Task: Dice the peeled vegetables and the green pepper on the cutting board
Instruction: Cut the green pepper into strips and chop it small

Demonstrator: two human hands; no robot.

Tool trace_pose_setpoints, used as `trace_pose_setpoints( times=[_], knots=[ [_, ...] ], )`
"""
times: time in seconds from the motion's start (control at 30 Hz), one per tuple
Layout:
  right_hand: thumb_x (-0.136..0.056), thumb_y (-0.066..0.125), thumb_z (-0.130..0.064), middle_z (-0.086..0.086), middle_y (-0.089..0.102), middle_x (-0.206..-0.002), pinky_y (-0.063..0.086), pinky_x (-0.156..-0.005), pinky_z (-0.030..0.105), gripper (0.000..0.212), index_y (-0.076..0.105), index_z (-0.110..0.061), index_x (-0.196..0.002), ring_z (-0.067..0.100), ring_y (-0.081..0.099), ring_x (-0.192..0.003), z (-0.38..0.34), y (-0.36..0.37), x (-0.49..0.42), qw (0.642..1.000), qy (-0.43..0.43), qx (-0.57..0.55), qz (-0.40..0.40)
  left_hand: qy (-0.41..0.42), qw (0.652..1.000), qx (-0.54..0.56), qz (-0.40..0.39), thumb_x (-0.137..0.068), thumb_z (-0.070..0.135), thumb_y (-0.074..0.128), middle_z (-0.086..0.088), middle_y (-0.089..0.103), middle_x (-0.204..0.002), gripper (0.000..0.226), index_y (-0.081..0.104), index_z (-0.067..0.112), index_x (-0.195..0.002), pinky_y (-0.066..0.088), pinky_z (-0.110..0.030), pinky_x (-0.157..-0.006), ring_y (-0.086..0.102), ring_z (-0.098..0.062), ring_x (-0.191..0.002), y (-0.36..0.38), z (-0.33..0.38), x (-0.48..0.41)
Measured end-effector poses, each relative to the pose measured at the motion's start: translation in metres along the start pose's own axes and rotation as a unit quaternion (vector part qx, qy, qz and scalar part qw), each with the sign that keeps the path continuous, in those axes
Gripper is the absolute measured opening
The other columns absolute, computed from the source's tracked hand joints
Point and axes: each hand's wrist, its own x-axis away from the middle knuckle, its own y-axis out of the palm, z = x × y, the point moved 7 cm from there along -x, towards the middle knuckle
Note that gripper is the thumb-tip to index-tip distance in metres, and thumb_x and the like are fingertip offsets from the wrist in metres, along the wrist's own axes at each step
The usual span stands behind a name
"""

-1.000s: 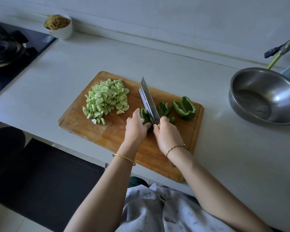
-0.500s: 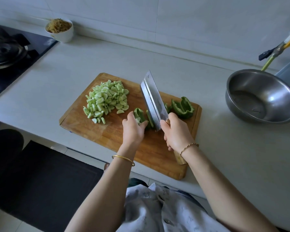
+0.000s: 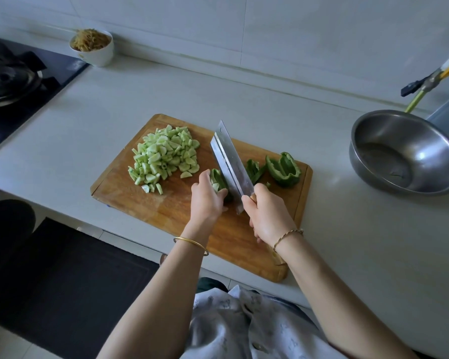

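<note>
A wooden cutting board [image 3: 145, 203] lies on the pale counter. A heap of diced light-green vegetable [image 3: 163, 154] covers its far left part. My left hand [image 3: 208, 195] pins a green pepper piece [image 3: 217, 178] to the board's middle. My right hand [image 3: 266, 216] grips the handle of a cleaver [image 3: 230, 159], whose blade stands against the right side of that piece. Cut pepper strips [image 3: 254, 169] lie just right of the blade. A larger pepper section [image 3: 283, 169] rests near the board's right edge.
A steel bowl [image 3: 410, 151] sits on the counter to the right, with a tap handle [image 3: 425, 81] behind it. A white bowl of shredded food [image 3: 92, 47] stands at the back left beside a black stove with a pot [image 3: 8, 73]. The counter's front edge runs just below the board.
The cleaver was lifted and tilted half a second ago; now it has come down beside the held pepper piece. My left hand has stayed on the pepper.
</note>
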Motion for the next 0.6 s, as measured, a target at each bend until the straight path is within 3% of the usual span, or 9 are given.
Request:
trace_pose_setpoints(
  times=[0.13,0.2,0.4,0.53,0.6],
  knots=[
    [-0.102,0.039,-0.028,-0.002,0.05,-0.073,0.054,-0.059,0.037,0.018,0.043,-0.013,-0.094,0.021,0.057,-0.066,-0.017,0.001,-0.006,1.0,-0.008,0.028,0.004,-0.005,1.0,-0.01,-0.007,-0.091,0.012,0.061,-0.019,0.045,-0.129,0.061,0.029,0.017,-0.143,0.051,-0.019,-0.044,0.064,-0.032,-0.088,0.0,0.002,-0.002],
    [-0.103,0.038,-0.028,-0.006,0.045,-0.071,0.048,-0.058,0.033,0.017,0.04,-0.014,-0.093,0.019,0.055,-0.069,-0.02,0.0,-0.005,0.998,-0.011,0.057,0.001,-0.01,1.0,-0.01,-0.01,-0.091,0.012,0.06,-0.02,0.045,-0.129,0.061,0.029,0.017,-0.143,0.048,-0.016,-0.041,0.064,-0.034,-0.087,0.0,0.002,-0.002],
    [-0.103,0.038,-0.028,-0.001,0.051,-0.08,0.05,-0.064,0.031,0.017,0.044,-0.012,-0.101,0.018,0.056,-0.073,-0.024,0.002,-0.006,0.995,-0.007,0.095,-0.004,-0.007,0.999,-0.042,-0.015,-0.094,0.012,0.057,-0.021,0.043,-0.132,0.059,0.027,0.01,-0.145,0.038,-0.004,-0.039,0.046,-0.009,-0.064,-0.002,0.009,0.001],
    [-0.104,0.036,-0.027,0.003,0.05,-0.08,0.046,-0.062,0.033,0.019,0.043,-0.01,-0.1,0.021,0.054,-0.072,-0.029,0.001,-0.014,0.993,-0.002,0.114,-0.019,-0.019,0.999,-0.031,-0.011,-0.094,0.014,0.058,-0.022,0.045,-0.129,0.061,0.026,0.01,-0.145,0.037,-0.007,-0.036,0.054,-0.014,-0.066,-0.004,0.01,0.002],
    [-0.104,0.036,-0.027,0.003,0.051,-0.082,0.045,-0.061,0.032,0.017,0.042,-0.011,-0.1,0.02,0.054,-0.072,-0.025,0.003,-0.01,0.991,0.004,0.129,-0.025,-0.017,0.999,-0.034,-0.008,-0.094,0.013,0.058,-0.022,0.045,-0.13,0.06,0.026,0.01,-0.145,0.037,-0.006,-0.037,0.049,-0.01,-0.064,-0.004,0.011,0.004]
  ],
)
